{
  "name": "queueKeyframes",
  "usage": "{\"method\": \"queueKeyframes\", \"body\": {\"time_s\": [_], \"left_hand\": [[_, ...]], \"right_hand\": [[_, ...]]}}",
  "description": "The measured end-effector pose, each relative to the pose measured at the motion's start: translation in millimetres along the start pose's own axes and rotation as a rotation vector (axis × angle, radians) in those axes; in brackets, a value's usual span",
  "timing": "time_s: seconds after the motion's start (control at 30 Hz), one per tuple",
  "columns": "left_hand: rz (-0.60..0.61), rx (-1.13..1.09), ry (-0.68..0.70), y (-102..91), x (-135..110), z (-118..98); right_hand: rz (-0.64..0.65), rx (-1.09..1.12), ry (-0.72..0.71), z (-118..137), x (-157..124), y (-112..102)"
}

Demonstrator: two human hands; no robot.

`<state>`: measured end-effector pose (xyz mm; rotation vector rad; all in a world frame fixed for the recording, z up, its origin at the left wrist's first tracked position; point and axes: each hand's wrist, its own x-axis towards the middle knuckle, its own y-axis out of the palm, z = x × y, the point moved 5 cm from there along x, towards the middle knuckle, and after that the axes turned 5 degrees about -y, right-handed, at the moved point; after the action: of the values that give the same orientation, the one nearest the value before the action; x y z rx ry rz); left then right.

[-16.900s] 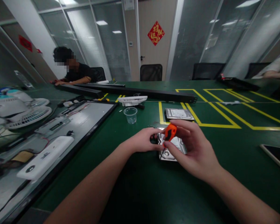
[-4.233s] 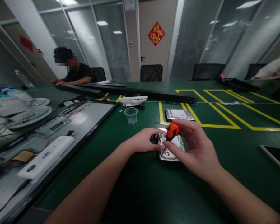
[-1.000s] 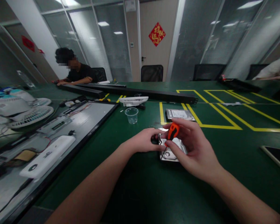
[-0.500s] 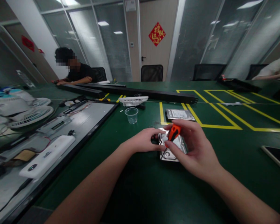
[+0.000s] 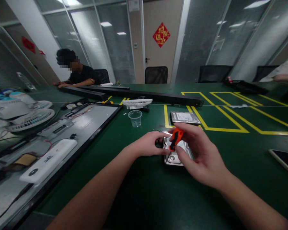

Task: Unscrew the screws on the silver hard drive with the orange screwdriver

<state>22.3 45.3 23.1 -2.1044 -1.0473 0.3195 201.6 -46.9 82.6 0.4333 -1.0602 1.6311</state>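
Touching one hard drive (image 5: 174, 157), gripping one screwdriver (image 5: 176, 138)

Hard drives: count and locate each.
2: the near hard drive lies under the orange screwdriver in the right hand, left hand at its edge; the far hard drive lies among yellow tape lines. Others may be hidden.

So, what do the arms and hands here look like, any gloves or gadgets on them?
They're a person's: the left hand and right hand show no gloves. Both forearms look bare, with no sleeve, watch, cable or marking visible. Hidden parts could wear rings.
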Motion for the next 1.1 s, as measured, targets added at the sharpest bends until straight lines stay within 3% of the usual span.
{"method": "queueKeyframes", "body": {"time_s": [1.1], "left_hand": [[-0.004,0.008,0.011,-0.1,-0.3,-1.1]], "right_hand": [[-0.002,-0.024,-0.015,1.1,1.3,0.2]]}}
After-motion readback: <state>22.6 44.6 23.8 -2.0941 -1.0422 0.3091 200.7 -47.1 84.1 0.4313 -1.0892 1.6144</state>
